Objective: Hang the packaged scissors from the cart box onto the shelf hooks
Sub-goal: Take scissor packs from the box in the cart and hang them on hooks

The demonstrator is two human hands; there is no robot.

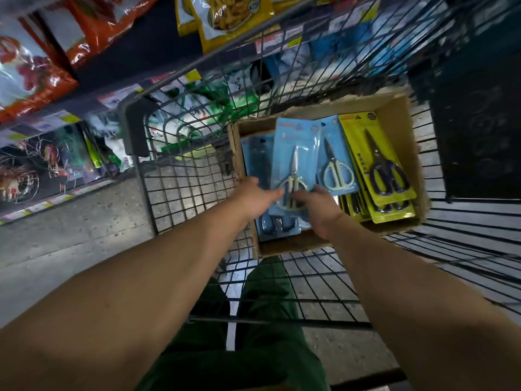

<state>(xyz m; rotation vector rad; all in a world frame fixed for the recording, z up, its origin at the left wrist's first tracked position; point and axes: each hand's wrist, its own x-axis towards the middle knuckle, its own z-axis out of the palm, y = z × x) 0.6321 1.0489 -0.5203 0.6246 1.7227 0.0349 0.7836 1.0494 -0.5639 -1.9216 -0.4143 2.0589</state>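
A cardboard box (394,108) sits in the wire cart and holds packaged scissors. A light-blue pack of white-handled scissors (296,153) is raised above the others. My left hand (253,198) grips its lower left edge, thumb on the front. My right hand (318,210) holds its lower right corner, fingers curled onto the card. A second light-blue pack (337,165) lies to the right. Yellow packs with black-handled scissors (380,162) are stacked at the box's right side. More blue packs (253,159) lie underneath at the left. No shelf hooks are visible.
The wire cart (180,170) surrounds the box, its rim running across the top. Shelves with food packets (33,69) stand to the left across the grey floor (70,235). A dark crate (479,122) fills the cart's right side. My green trousers show below.
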